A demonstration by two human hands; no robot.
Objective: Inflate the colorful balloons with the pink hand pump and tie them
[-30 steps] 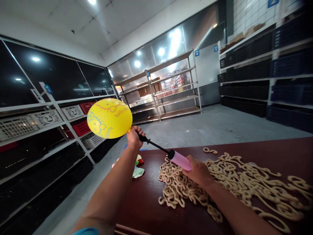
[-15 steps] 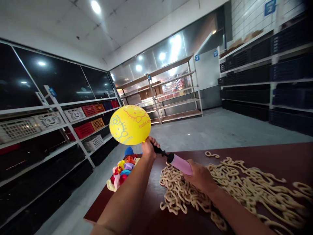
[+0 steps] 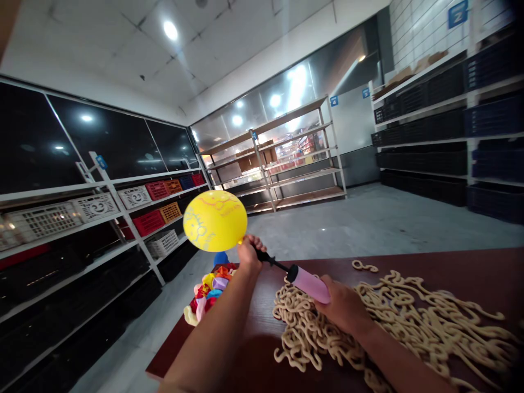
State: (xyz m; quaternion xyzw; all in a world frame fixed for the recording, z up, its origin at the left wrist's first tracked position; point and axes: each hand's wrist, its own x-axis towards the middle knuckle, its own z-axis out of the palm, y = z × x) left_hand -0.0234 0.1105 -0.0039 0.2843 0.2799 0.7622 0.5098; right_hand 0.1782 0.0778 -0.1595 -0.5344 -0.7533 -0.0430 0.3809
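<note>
My left hand (image 3: 250, 254) is closed around the neck of an inflated yellow balloon (image 3: 215, 221) with printed cartoon outlines, together with the black end of a balloon pump (image 3: 311, 284). A thin black rod joins that end to the pump's pink barrel. My right hand (image 3: 343, 307) wraps around the barrel's near end. The pump slants down to the right above a pile of beige, curly, rope-like pieces (image 3: 301, 327). Left of my left forearm, a heap of limp, colourful balloons (image 3: 208, 289) lies on the table's edge. The balloon's neck is mostly hidden by my fingers.
The dark red table (image 3: 262, 305) carries more beige curly pieces (image 3: 426, 316) on the right. Shelves with plastic crates (image 3: 149, 222) stand at left, a metal rack (image 3: 301, 158) at the back, and dark crates (image 3: 421, 158) on shelves at right. Grey floor (image 3: 303, 229) lies beyond the table.
The pink barrel has drawn slightly away from the black end, showing more rod. The balloon's printed face has turned a little upward. The whole view has shifted slightly.
</note>
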